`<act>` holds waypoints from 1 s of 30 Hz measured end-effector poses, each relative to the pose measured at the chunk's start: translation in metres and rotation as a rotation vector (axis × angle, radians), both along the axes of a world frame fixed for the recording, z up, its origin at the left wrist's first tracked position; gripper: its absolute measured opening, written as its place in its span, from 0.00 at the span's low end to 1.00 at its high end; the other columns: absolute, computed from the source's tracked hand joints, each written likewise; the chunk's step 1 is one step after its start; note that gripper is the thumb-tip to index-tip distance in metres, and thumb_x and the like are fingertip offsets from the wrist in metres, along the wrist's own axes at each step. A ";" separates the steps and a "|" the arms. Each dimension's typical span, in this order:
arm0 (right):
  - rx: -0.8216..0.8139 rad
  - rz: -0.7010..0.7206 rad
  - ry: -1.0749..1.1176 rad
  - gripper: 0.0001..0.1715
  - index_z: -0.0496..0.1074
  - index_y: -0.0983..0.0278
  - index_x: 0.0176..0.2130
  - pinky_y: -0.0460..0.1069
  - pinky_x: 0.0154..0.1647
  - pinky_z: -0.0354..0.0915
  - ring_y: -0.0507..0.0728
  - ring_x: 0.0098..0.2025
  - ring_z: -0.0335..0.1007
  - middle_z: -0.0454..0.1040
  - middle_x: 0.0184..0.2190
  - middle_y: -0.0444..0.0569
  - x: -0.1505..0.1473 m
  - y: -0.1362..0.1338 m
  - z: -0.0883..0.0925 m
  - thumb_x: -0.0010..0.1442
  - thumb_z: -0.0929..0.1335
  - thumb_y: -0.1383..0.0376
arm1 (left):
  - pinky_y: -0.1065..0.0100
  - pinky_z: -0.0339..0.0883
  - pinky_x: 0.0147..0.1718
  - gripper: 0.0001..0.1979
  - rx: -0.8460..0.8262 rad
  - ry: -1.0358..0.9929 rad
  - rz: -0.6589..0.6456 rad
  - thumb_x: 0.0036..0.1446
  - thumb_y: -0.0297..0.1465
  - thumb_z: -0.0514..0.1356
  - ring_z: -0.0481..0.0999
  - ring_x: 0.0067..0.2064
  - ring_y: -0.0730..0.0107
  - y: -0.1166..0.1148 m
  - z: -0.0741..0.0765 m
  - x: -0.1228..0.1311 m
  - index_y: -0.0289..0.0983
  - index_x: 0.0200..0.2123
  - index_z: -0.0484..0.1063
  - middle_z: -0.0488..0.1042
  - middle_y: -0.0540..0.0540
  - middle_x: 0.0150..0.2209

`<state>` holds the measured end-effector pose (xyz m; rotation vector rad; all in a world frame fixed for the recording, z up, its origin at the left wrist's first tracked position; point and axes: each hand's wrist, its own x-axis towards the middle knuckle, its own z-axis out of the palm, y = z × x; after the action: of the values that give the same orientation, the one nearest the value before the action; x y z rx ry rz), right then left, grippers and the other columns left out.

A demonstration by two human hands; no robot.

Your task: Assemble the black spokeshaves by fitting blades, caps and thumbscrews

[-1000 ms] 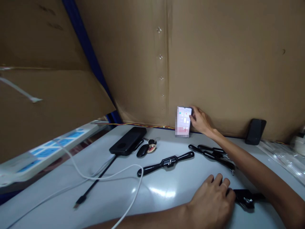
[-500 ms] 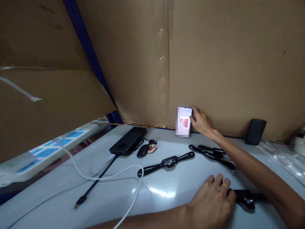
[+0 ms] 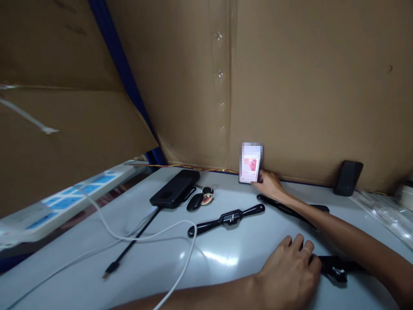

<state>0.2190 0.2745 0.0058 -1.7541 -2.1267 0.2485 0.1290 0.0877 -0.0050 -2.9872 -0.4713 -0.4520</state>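
My left hand (image 3: pixel 290 273) rests low on the table, fingers curled round one handle of a black spokeshave (image 3: pixel 334 268); its metal screw and far handle stick out on the right, partly under my right forearm. Farther off, my right hand (image 3: pixel 270 185) grips the lower right corner of a phone (image 3: pixel 250 163) with a lit screen, its thumb on the front. The phone leans upright against the cardboard. Another spokeshave (image 3: pixel 230 218) lies in the middle of the table. More black spokeshaves (image 3: pixel 280 206) lie beneath my right forearm, which hides part of them.
A black power bank (image 3: pixel 176 188) with a short cable, a key fob (image 3: pixel 195 201) and a white cable (image 3: pixel 155 236) lie on the left. A power strip (image 3: pixel 77 200) runs along the left edge. At right stand a dark phone-like object (image 3: pixel 348 178) and clear plastic bags (image 3: pixel 383 215).
My right hand has slid down the phone's right edge, from near its top to the lower corner. My left hand stays on its spokeshave. The view has shifted slightly.
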 end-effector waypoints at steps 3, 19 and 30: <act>-0.007 -0.023 0.010 0.20 0.74 0.63 0.59 0.60 0.53 0.77 0.62 0.53 0.78 0.76 0.57 0.54 -0.004 0.003 0.000 0.73 0.72 0.56 | 0.59 0.63 0.35 0.09 0.004 0.002 -0.010 0.70 0.34 0.61 0.71 0.42 0.55 0.001 0.001 0.000 0.33 0.44 0.74 0.75 0.41 0.40; -0.013 0.204 0.173 0.21 0.73 0.64 0.60 0.61 0.53 0.77 0.62 0.53 0.78 0.76 0.57 0.54 0.025 0.020 -0.012 0.73 0.72 0.57 | 0.59 0.63 0.36 0.10 -0.010 -0.004 0.002 0.70 0.35 0.60 0.71 0.42 0.55 0.000 0.000 -0.001 0.33 0.44 0.74 0.75 0.40 0.41; 0.037 0.193 0.277 0.21 0.73 0.64 0.60 0.61 0.53 0.77 0.62 0.53 0.77 0.76 0.58 0.54 0.026 0.022 -0.024 0.73 0.72 0.57 | 0.60 0.63 0.35 0.09 -0.002 0.018 0.007 0.70 0.35 0.60 0.71 0.42 0.56 0.001 0.002 -0.001 0.33 0.44 0.74 0.75 0.40 0.41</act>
<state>0.2447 0.2965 -0.0177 -1.4022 -2.0801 0.4716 0.1284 0.0886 -0.0033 -2.9877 -0.4807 -0.4238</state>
